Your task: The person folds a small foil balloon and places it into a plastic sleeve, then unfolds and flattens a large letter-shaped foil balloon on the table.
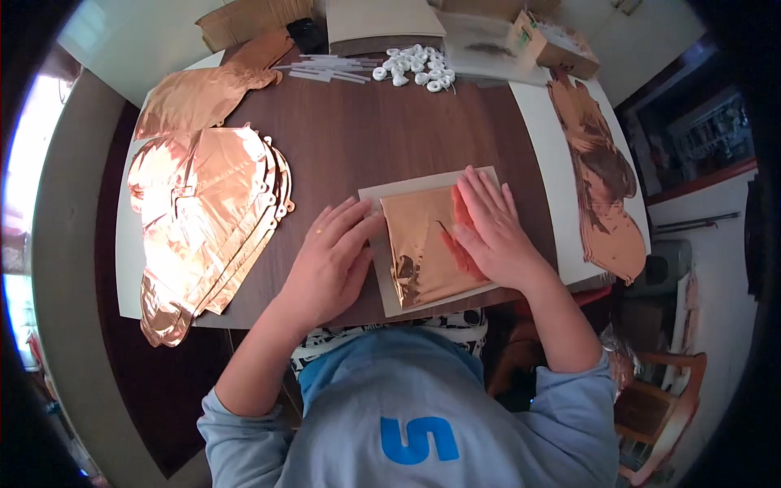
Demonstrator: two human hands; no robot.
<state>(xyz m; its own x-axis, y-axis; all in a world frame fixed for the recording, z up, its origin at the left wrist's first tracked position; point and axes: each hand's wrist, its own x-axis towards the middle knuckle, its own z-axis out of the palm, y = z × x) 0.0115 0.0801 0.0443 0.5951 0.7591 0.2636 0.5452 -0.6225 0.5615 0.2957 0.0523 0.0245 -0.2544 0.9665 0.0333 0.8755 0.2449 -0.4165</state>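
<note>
A folded rose-gold foil balloon (419, 252) forms a flat, shiny square in front of me. Beneath it is a pale sheet of card (376, 291), whose border shows around the foil. My right hand (491, 236) lies flat on the foil's right part, fingers stretched out and reflected in the shiny surface. With its fingers extended, my left hand (332, 259) rests at the card's left edge, beside the foil. Neither hand grips anything.
Stacked rose-gold foil balloons (207, 211) lie at the left, and more foil pieces (598, 179) at the right. White straws (329, 68) and white ribbon rolls (416, 65) sit at the back of the brown table (358, 130). An open box (557, 47) stands back right.
</note>
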